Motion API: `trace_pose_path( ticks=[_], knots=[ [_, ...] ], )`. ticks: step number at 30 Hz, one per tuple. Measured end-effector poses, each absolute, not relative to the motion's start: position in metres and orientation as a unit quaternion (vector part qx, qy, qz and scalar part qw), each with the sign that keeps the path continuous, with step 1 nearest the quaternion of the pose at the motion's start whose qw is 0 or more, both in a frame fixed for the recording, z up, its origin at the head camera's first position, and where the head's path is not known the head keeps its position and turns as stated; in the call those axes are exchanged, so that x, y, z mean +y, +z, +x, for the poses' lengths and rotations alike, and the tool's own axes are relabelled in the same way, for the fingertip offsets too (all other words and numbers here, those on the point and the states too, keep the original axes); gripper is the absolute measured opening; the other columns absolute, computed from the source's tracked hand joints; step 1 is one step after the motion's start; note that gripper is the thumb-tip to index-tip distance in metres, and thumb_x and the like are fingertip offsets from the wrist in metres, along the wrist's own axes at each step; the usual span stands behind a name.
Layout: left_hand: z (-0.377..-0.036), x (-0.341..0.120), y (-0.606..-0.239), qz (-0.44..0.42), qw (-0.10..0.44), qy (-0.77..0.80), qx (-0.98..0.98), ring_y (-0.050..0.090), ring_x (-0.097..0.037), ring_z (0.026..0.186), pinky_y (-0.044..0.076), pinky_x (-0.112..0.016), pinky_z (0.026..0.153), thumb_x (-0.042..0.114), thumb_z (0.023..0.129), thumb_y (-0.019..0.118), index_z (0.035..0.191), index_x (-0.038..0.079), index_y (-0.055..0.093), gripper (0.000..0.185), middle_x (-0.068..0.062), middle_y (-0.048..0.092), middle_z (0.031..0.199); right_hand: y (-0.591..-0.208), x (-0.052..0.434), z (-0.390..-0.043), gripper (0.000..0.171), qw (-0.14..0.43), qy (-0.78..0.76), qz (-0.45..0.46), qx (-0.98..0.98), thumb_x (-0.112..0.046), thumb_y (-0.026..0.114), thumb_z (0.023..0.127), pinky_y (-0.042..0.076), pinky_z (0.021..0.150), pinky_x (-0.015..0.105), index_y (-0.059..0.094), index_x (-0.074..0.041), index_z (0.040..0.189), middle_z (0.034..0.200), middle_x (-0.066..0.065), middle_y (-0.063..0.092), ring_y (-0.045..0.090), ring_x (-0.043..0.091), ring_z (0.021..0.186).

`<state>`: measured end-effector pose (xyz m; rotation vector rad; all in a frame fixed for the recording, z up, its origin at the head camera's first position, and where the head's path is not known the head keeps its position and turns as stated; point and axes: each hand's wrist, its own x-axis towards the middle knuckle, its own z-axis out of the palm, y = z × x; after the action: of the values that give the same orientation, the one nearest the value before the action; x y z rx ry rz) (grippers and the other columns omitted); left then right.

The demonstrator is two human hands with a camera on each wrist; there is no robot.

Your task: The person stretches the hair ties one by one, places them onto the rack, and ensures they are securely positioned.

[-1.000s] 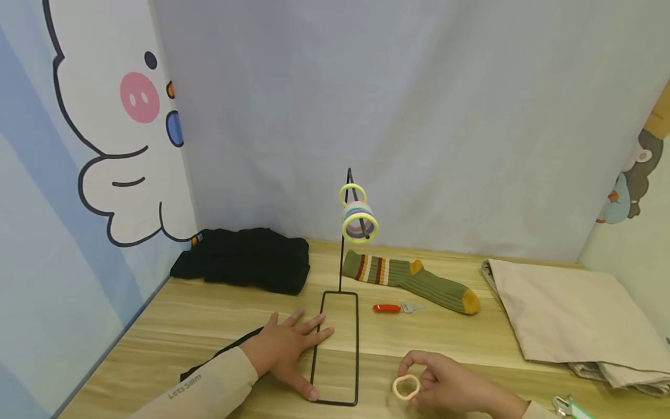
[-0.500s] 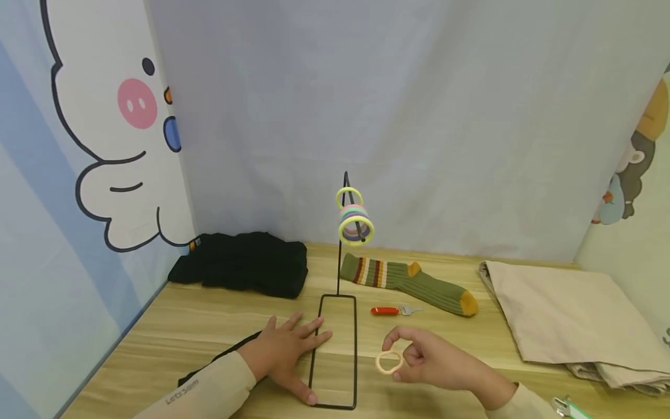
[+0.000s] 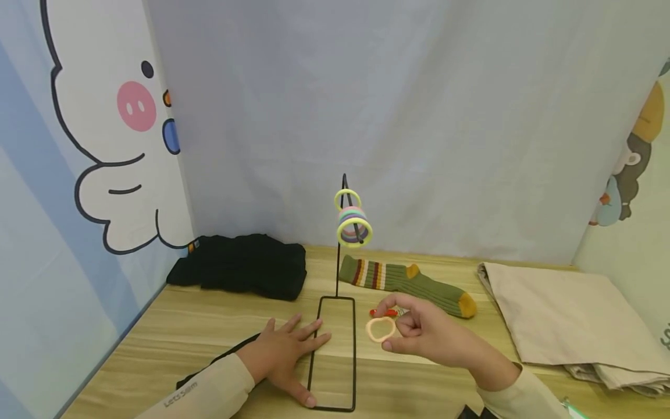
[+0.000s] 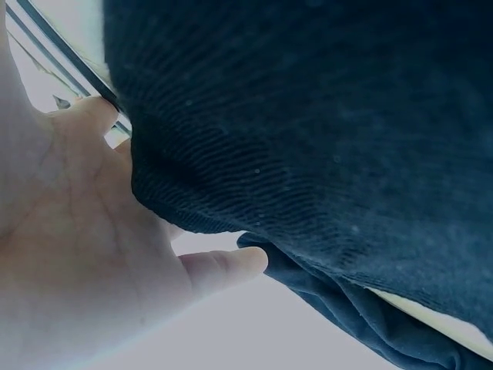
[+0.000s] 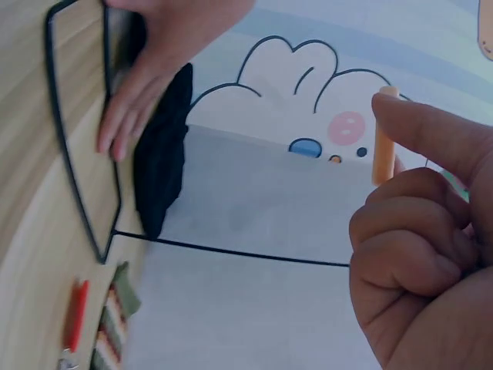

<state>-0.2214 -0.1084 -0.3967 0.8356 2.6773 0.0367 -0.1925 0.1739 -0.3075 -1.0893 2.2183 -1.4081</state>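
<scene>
The right hand [image 3: 434, 337] pinches a peach hair tie [image 3: 380, 329] between thumb and forefinger, just below centre of the frame, off the counter [image 3: 157, 331]. The left hand [image 3: 282, 355], fingers spread flat, presses the wire stand [image 3: 335, 349] at its base frame. To thread well, the loop likely wants holding wide and square to the stand's prong tip, above the stacked ties [image 3: 353, 224] at centre frame. Open air lies between hand and prong; the striped sock [image 3: 408, 282] and red-handled key [image 3: 389, 312] lie beneath.
</scene>
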Motion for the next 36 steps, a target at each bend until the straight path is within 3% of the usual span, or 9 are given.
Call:
trace_pose_path(
  ticks=[7,9,19,25,30,36],
  knots=[
    [-0.222,-0.110,-0.398,0.290,0.167,0.013,0.942,0.014,-0.033,0.143,0.018,-0.069,0.101,0.083,0.056,0.058,0.146,0.044,0.018,0.106,0.010,0.011,0.156,-0.285,0.161,-0.187,0.031,0.103,-0.481,-0.397,0.775,-0.012,0.066,0.086,0.029,0.042,0.021,0.049,-0.001,0.109,0.051,0.011,0.019,0.019,0.008,0.040],
    [-0.222,-0.110,-0.398,0.288,0.165,0.011,0.943,0.014,-0.033,0.143,0.018,-0.069,0.101,0.083,0.056,0.058,0.146,0.044,0.018,0.106,0.010,0.011,0.156,-0.277,0.156,-0.185,0.029,0.086,-0.488,-0.407,0.768,-0.010,0.065,0.086,0.035,0.046,0.021,0.049,-0.002,0.109,0.051,0.010,0.019,0.019,0.009,0.041],
    [-0.220,-0.111,-0.394,0.293,0.158,0.015,0.943,0.015,-0.034,0.142,0.019,-0.069,0.101,0.081,0.058,0.060,0.146,0.042,0.020,0.104,0.009,0.014,0.156,-0.242,0.139,-0.174,0.037,-0.069,-0.519,-0.463,0.716,0.010,0.067,0.077,0.031,0.041,0.017,0.051,-0.002,0.108,0.049,0.003,0.021,0.019,0.010,0.041],
    [-0.220,-0.111,-0.394,0.290,0.163,0.013,0.943,0.014,-0.033,0.142,0.018,-0.069,0.101,0.082,0.057,0.059,0.146,0.043,0.019,0.105,0.009,0.012,0.156,-0.228,0.132,-0.175,0.039,-0.139,-0.528,-0.473,0.692,0.013,0.067,0.076,0.025,0.037,0.019,0.050,0.001,0.110,0.048,0.002,0.023,0.020,0.009,0.040],
    [-0.220,-0.110,-0.392,0.288,0.167,0.014,0.943,0.014,-0.033,0.143,0.017,-0.068,0.102,0.081,0.057,0.060,0.146,0.043,0.018,0.105,0.009,0.011,0.156,-0.220,0.129,-0.179,0.047,-0.152,-0.523,-0.436,0.717,0.011,0.069,0.075,0.028,0.037,0.022,0.050,-0.002,0.115,0.048,0.002,0.022,0.020,0.009,0.040],
    [-0.219,-0.110,-0.392,0.288,0.169,0.018,0.942,0.013,-0.033,0.143,0.017,-0.069,0.102,0.081,0.057,0.060,0.146,0.043,0.018,0.105,0.009,0.012,0.156,-0.222,0.131,-0.182,0.062,-0.133,-0.516,-0.399,0.746,0.007,0.074,0.072,0.023,0.037,0.027,0.045,-0.006,0.126,0.051,0.004,0.016,0.016,0.012,0.041]
  ],
)
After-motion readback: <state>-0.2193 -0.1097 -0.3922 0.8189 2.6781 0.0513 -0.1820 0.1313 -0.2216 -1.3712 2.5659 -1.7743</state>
